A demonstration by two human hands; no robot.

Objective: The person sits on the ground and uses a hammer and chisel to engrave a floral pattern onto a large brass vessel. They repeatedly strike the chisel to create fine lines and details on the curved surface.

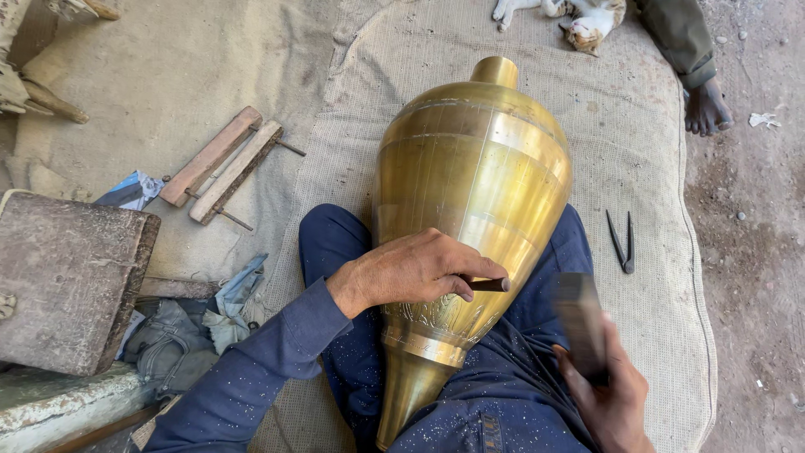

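Right now I am sitting on a mat [654, 168] with a big brass vase [474, 193] lying across my lap, its neck pointing away from me and its narrow foot down between my knees. My left hand [402, 273] is resting on the lower belly of the vase, fingers closed around a short dark chisel [486, 284] whose tip is pressing against the metal just above an engraved band. My right hand [608, 394] is closed tight around the handle of a hammer [579, 323], which is showing blurred just beside the chisel's end. As I judge it, the main risk is coming from the curve: the vase is lying only on my legs, so a blow slightly off line could be skidding the chisel across the polished brass and scratching it, or rolling the vase sideways. A missed strike could also be landing on my left knuckles, which are sitting very near the hammer's path. Dividers [622, 242] are lying on the mat to my right, well apart from my leg. A wooden clamp [222, 164] is lying off to the left, near a wooden block [71, 285] and some rags [235, 302]. Beyond the vase a cat [579, 17] is lying beside another person's bare foot [706, 109].
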